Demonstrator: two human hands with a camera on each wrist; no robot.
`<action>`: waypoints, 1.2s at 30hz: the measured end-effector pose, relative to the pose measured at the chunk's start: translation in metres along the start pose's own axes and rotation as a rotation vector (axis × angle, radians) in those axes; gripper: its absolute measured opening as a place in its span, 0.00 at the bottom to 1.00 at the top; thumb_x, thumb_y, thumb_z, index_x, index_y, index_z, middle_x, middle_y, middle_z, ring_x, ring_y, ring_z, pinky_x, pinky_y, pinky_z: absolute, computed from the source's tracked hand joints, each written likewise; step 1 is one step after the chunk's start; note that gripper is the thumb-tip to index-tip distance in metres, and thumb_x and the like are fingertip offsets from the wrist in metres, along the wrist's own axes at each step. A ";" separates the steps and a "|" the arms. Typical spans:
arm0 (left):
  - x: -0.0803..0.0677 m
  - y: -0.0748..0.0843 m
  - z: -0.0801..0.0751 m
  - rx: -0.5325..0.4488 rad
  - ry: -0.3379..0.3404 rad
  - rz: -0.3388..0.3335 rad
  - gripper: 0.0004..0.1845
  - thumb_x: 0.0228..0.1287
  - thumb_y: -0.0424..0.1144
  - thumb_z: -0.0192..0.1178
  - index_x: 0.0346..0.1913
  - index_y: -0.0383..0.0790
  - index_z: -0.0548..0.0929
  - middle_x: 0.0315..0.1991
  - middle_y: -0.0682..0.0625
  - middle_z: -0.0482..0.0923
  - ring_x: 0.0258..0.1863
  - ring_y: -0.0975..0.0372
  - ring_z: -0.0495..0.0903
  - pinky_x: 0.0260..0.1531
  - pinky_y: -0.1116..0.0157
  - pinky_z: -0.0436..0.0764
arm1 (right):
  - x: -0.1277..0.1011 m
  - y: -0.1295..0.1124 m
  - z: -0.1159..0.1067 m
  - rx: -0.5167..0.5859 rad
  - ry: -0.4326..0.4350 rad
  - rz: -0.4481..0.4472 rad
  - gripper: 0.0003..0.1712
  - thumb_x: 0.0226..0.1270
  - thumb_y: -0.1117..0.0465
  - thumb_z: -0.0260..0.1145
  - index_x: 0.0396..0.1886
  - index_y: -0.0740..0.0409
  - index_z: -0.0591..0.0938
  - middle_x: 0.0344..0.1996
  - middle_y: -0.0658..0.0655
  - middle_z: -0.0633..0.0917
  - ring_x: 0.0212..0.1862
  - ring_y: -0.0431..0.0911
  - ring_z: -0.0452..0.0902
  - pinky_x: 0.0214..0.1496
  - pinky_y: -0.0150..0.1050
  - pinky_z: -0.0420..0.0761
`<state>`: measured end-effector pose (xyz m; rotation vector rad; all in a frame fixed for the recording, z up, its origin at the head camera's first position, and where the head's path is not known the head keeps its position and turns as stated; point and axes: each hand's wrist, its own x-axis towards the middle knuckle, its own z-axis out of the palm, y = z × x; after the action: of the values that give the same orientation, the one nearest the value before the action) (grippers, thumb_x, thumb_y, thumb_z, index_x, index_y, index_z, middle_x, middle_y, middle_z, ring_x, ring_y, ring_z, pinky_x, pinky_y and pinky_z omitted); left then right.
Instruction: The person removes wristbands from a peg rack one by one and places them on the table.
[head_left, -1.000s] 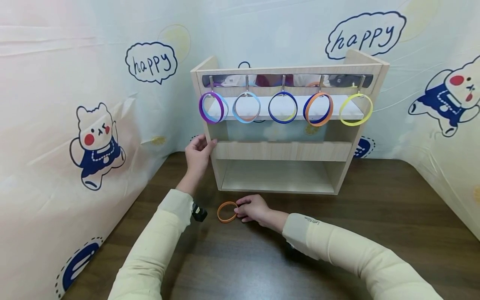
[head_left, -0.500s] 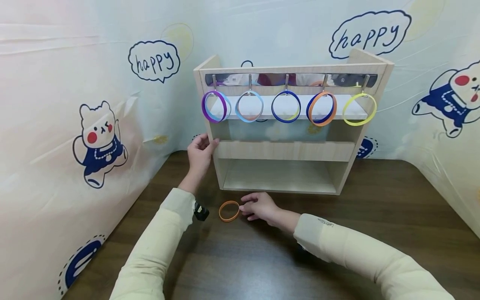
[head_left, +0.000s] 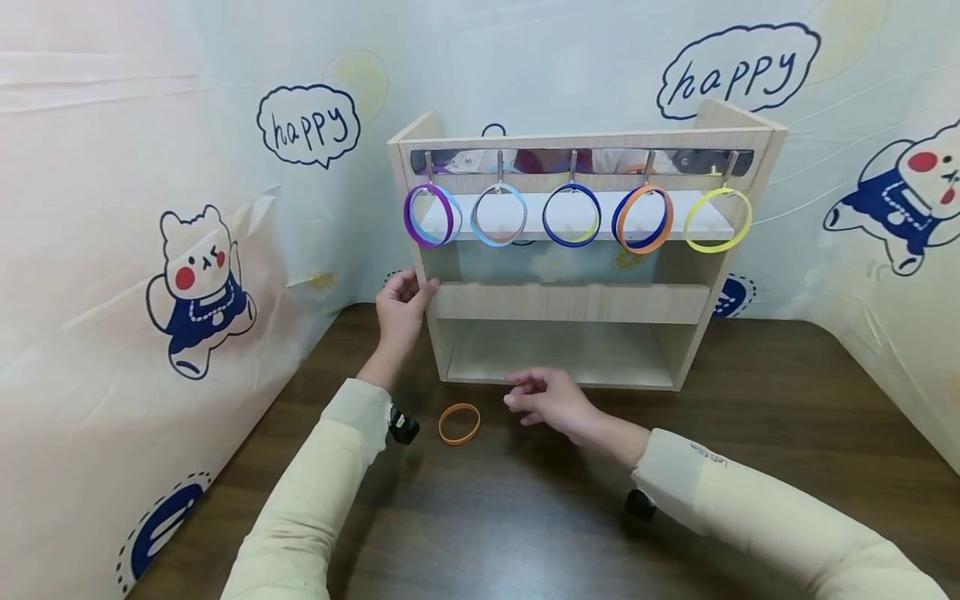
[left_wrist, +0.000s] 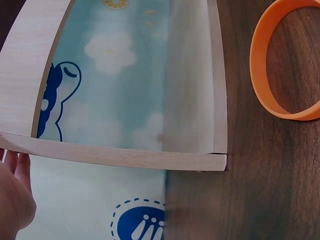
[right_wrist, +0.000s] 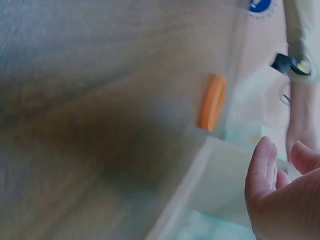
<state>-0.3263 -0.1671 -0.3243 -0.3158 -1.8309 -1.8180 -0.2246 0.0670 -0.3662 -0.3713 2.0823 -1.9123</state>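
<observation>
An orange silicone wristband (head_left: 459, 424) lies flat on the dark wooden table, in front of a pale wooden shelf unit (head_left: 570, 302). My left hand (head_left: 402, 310) holds the unit's left side panel, thumb at the front edge; in the left wrist view only part of that hand (left_wrist: 15, 197) shows beside the panel. To the right of the orange wristband, my right hand (head_left: 553, 402) is above the table with loosely bent fingers and nothing in them. The right wrist view has the same hand (right_wrist: 280, 192) apart from the wristband (right_wrist: 212, 103).
Several hooks on the unit's top rail carry wristbands: purple with light blue (head_left: 428, 217), light blue (head_left: 498, 215), dark blue (head_left: 572, 216), orange with dark blue (head_left: 642, 219) and yellow (head_left: 717, 221). A printed cloth (head_left: 315, 217) stands behind and at the sides.
My right hand has let go of the orange wristband and moved right and up, away from it. The wristband stays on the table. My left hand keeps its place on the shelf unit.
</observation>
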 end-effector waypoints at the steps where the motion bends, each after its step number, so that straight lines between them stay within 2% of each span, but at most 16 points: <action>1: 0.000 0.000 0.000 0.001 0.000 0.001 0.18 0.52 0.38 0.64 0.44 0.31 0.77 0.41 0.40 0.76 0.36 0.58 0.75 0.35 0.67 0.77 | -0.003 -0.005 -0.003 0.004 0.009 -0.016 0.19 0.54 0.68 0.64 0.47 0.66 0.75 0.36 0.65 0.78 0.40 0.56 0.76 0.38 0.49 0.77; 6: -0.002 0.000 0.000 0.005 0.005 -0.003 0.17 0.52 0.39 0.64 0.43 0.34 0.78 0.40 0.41 0.76 0.35 0.58 0.74 0.34 0.67 0.77 | -0.013 -0.025 -0.022 0.018 0.076 -0.067 0.20 0.55 0.69 0.63 0.48 0.68 0.74 0.39 0.66 0.76 0.42 0.57 0.76 0.40 0.50 0.76; 15: 0.000 -0.002 -0.001 0.002 -0.002 0.002 0.17 0.51 0.39 0.64 0.43 0.35 0.79 0.40 0.41 0.76 0.35 0.58 0.75 0.34 0.67 0.77 | -0.017 -0.031 -0.071 0.016 0.206 -0.163 0.23 0.54 0.59 0.66 0.49 0.62 0.74 0.40 0.63 0.76 0.41 0.52 0.77 0.40 0.46 0.77; 19: 0.001 -0.003 -0.001 -0.017 -0.005 -0.005 0.17 0.51 0.39 0.64 0.44 0.35 0.79 0.41 0.39 0.76 0.35 0.57 0.75 0.35 0.66 0.77 | -0.025 -0.040 -0.090 0.011 0.262 -0.176 0.26 0.55 0.57 0.65 0.52 0.63 0.72 0.42 0.64 0.76 0.42 0.50 0.77 0.40 0.45 0.77; 27: -0.001 -0.002 -0.002 0.009 0.001 -0.012 0.17 0.51 0.40 0.64 0.44 0.37 0.79 0.39 0.45 0.77 0.35 0.58 0.74 0.33 0.68 0.77 | -0.042 -0.059 -0.126 0.010 0.409 -0.169 0.30 0.54 0.54 0.65 0.54 0.63 0.69 0.42 0.59 0.76 0.42 0.48 0.77 0.41 0.41 0.77; 30: -0.001 -0.001 -0.002 0.005 0.000 -0.006 0.16 0.52 0.39 0.64 0.44 0.36 0.79 0.39 0.45 0.77 0.35 0.58 0.74 0.32 0.68 0.77 | -0.048 -0.065 -0.139 0.046 0.446 -0.195 0.29 0.54 0.56 0.65 0.54 0.62 0.69 0.41 0.57 0.77 0.43 0.48 0.77 0.41 0.41 0.77; 36: -0.001 -0.003 -0.002 -0.009 -0.005 0.013 0.17 0.52 0.38 0.64 0.44 0.34 0.78 0.39 0.44 0.77 0.35 0.58 0.75 0.33 0.68 0.77 | -0.059 -0.074 -0.165 0.199 0.508 -0.292 0.25 0.51 0.61 0.67 0.49 0.61 0.71 0.38 0.56 0.77 0.39 0.45 0.79 0.37 0.36 0.78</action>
<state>-0.3262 -0.1689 -0.3272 -0.3344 -1.8207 -1.8185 -0.2332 0.2353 -0.2779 -0.1594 2.1919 -2.5856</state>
